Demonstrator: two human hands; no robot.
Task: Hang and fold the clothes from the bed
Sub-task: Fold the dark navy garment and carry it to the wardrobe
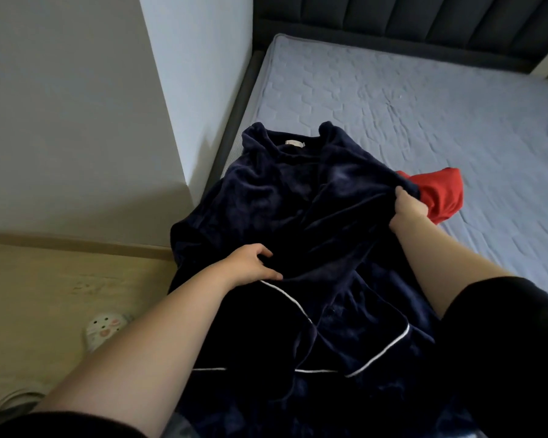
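As the left hand (253, 263) and right hand (407, 210) grip the unfolded navy fleece robe (298, 200), the crumpled red garment (440, 197) at two o'clock waits untouched.

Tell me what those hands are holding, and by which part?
Both grip the navy robe: the left hand pinches cloth near its middle, the right hand its side edge.

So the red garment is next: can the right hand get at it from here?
Probably yes. The right hand grips the navy robe at its edge, right beside the red garment, with nothing between them; it would only need to release the robe.
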